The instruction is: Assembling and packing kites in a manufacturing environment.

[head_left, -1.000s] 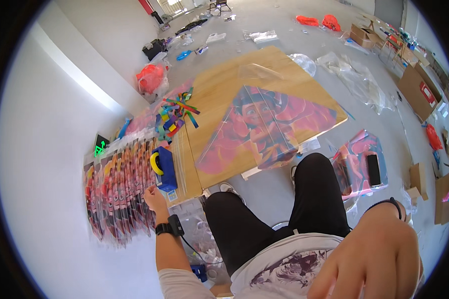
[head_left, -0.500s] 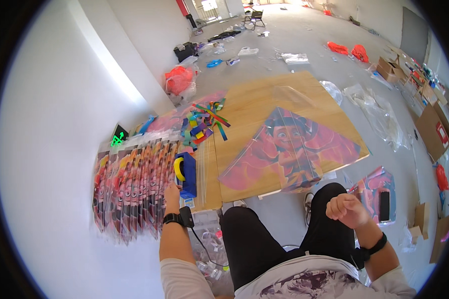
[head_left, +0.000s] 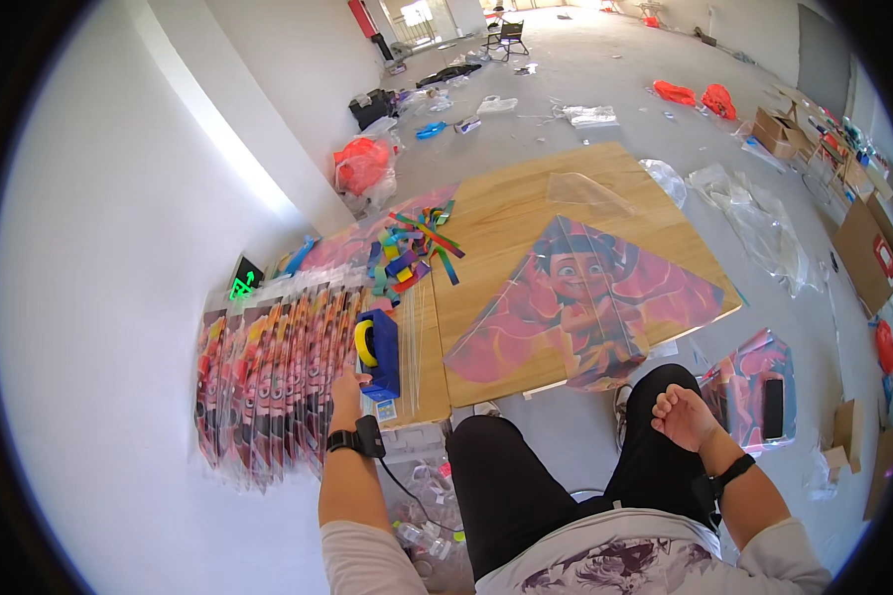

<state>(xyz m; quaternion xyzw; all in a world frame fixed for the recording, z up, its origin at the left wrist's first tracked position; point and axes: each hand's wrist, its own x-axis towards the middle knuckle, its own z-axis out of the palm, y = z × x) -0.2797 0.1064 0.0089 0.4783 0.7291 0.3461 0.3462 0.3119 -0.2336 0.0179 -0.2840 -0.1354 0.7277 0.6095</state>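
Note:
My left hand (head_left: 347, 393) is at the near left side of a blue tape dispenser (head_left: 384, 359) with a yellow roll in it. Its fingers are bunched together by the dispenser's end, and whatever they pinch is too small to make out. Just left of this hand lies a row of folded printed kites in clear sleeves (head_left: 268, 387). My right hand (head_left: 683, 416) hangs over my right knee, its fingers curled in and nothing visible in them. A spread kite (head_left: 585, 297) with a cartoon figure and pink-red wings lies flat on the wooden table (head_left: 506, 218), its lower end at the near edge.
Colourful ribbon strips (head_left: 407, 253) lie in a heap on the table's left part, beside thin clear rods (head_left: 417, 347). A phone (head_left: 773, 408) rests on printed sheets at right. Plastic wrap (head_left: 749, 223) and cardboard boxes (head_left: 868, 253) litter the floor; a white wall stands left.
My right hand has turned so that its curled fingers and palm face up more. My left hand stays beside the tape dispenser. The whole view has shifted slightly.

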